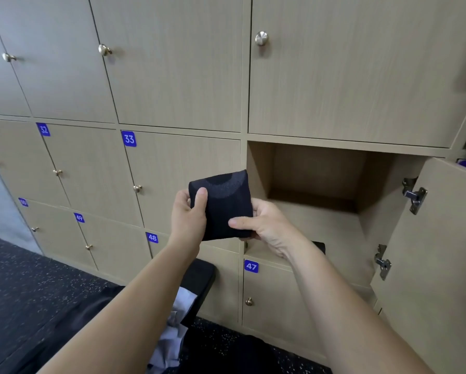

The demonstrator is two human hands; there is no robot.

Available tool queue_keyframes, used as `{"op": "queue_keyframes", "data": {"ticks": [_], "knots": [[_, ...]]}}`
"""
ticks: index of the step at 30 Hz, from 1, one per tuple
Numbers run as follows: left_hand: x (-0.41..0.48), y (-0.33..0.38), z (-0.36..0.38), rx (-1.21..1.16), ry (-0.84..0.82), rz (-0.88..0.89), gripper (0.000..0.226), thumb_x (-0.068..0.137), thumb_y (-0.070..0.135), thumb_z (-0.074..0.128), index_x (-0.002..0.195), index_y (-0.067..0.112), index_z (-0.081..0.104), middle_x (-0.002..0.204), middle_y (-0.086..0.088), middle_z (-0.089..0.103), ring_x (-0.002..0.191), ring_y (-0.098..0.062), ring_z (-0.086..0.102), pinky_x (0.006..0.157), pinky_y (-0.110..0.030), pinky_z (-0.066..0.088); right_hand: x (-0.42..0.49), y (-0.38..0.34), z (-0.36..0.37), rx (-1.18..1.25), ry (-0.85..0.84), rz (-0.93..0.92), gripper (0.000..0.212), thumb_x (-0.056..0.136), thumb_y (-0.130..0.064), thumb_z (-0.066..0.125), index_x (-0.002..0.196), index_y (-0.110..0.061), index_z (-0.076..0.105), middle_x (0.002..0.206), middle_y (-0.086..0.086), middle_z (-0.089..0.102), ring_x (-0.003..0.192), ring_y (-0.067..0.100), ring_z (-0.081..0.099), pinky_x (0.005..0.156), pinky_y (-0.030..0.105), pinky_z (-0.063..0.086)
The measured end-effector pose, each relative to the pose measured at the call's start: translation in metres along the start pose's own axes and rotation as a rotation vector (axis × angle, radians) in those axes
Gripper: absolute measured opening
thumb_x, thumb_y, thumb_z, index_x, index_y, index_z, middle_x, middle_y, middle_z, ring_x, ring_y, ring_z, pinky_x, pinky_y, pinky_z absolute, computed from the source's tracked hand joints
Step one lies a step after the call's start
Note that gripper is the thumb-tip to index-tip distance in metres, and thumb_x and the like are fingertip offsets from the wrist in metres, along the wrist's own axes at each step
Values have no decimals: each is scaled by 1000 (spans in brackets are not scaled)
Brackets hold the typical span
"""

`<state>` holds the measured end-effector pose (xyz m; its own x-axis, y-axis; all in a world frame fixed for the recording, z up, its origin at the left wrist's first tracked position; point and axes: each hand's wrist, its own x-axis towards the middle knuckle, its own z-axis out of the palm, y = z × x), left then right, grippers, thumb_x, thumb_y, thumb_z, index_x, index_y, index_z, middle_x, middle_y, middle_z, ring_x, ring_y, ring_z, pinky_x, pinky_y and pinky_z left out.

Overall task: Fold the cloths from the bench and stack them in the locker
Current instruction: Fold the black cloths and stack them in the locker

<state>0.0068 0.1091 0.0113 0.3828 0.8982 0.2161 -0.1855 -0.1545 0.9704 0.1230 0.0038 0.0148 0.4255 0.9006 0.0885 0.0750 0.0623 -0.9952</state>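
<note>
The folded black cloth (pixel 221 206) is in the air in front of the lockers, just left of the open locker (pixel 321 228) and not yet inside it. My left hand (pixel 187 214) pinches its left edge, thumb on the front and fingers behind. My right hand (pixel 264 225) grips the lower right corner the same way. The fold looks compact, but I judge it could spring open if I let go with one hand too early. It could also catch the locker's left wall on the way in. A dark shape sits at the locker's front lip behind my right wrist; I can't tell what it is. A pale cloth (pixel 172 333) lies crumpled on the bench (pixel 199 273) below.
</note>
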Motion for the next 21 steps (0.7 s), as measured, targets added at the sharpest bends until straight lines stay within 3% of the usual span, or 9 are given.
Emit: {"op": "queue_keyframes", "data": {"ticks": [2,5,11,15,18,21], "knots": [[2,-7,0,6,63,-22,27,99,35,50,99,8,52,95,-9,58,87,-20,55,75,-34,46,2,9,-2,0,37,-8,23,86,-2,67,107,-10,65,106,10,71,99,28,68,82,38,58],[1,-16,1,0,115,-42,29,99,36,51,96,6,51,89,-8,53,81,-19,50,73,-34,43,-1,18,-4,20,78,-1,18,89,-5,63,107,-11,64,98,5,71,88,19,67,64,24,55],[-6,-26,9,25,121,-81,26,99,34,49,84,13,44,79,0,47,73,-15,46,67,-29,39,-7,33,-1,63,68,4,26,85,-6,69,110,-13,63,104,4,73,99,22,69,85,38,56],[-9,-41,3,-46,55,-129,17,97,25,58,100,9,53,89,-9,62,83,-22,59,72,-36,50,-8,44,-10,100,200,26,19,86,-5,67,104,-11,67,102,9,72,100,29,67,80,40,56],[-9,-44,-2,-161,-18,-264,45,88,23,72,122,14,44,102,-12,66,94,-23,66,82,-37,55,-10,52,-23,53,184,51,19,83,-9,68,102,-11,68,97,8,74,95,28,67,70,35,54],[-7,-43,-2,99,-251,-285,46,79,43,78,112,17,60,95,-3,72,84,-13,69,69,-25,54,-13,53,-37,-17,112,106,27,71,-17,72,97,-11,70,88,7,74,81,22,67,66,32,50]]}}
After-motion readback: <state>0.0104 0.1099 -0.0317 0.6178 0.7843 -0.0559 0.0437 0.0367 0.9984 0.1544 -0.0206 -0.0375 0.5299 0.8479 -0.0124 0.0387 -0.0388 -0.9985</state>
